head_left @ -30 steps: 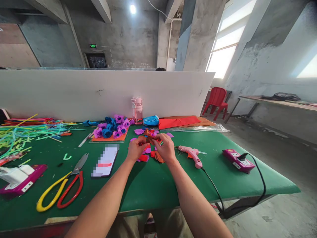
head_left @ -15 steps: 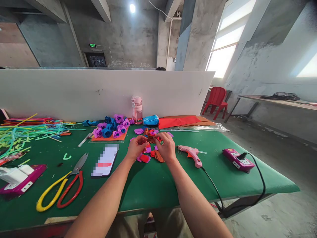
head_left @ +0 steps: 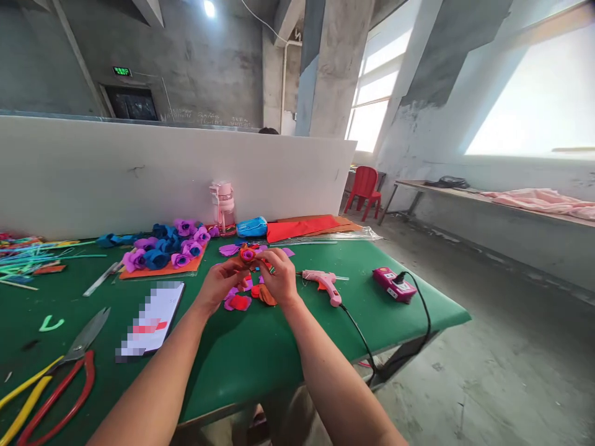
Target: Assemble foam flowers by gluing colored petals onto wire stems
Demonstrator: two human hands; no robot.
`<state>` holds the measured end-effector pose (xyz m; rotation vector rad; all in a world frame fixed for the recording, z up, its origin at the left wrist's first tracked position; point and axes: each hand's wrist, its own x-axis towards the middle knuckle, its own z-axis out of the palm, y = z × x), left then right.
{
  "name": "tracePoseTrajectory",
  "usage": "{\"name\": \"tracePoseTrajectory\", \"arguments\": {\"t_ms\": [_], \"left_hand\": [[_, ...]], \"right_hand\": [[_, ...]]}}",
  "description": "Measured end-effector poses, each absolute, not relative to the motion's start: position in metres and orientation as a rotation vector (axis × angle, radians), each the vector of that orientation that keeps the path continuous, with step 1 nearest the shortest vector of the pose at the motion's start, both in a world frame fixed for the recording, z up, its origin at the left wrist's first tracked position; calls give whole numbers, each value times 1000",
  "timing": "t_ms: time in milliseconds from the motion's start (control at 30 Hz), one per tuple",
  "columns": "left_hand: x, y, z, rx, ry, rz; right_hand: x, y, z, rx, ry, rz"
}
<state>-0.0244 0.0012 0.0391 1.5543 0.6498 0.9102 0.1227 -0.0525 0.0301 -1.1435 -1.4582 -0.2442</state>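
Note:
Between my fingertips is a small craft flower (head_left: 248, 254) with a purple centre and orange-brown outer petals. My left hand (head_left: 220, 285) pinches it from the left, fingers closed. From the other side, the thumb and fingers of my right hand (head_left: 280, 275) close on it, partly hiding its lower part. Loose purple, red and orange petals (head_left: 240, 303) lie on the green table beneath and around both hands. A pink glue gun (head_left: 324, 284) rests just right of my right hand, its cord running off the table edge.
Finished purple and blue flowers (head_left: 160, 248) sit on an orange sheet at the left. Nearer are a phone (head_left: 153, 319) and large scissors (head_left: 60, 371). A pink bottle (head_left: 224, 207), a blue roll (head_left: 251, 227) and red sheets (head_left: 302, 229) line the white partition. A purple power strip (head_left: 394, 285) stands right.
My view has turned to the right, so the table things appear farther left. The flower's purple centre now shows above my fingers, which stay closed on it.

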Motion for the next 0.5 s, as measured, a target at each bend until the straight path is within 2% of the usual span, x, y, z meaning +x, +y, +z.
{"name": "tracePoseTrajectory", "arguments": {"t_ms": [500], "left_hand": [[-26,4,37,1474,605,875]], "right_hand": [[121,-54,33,-1129,-1497,-221]]}}
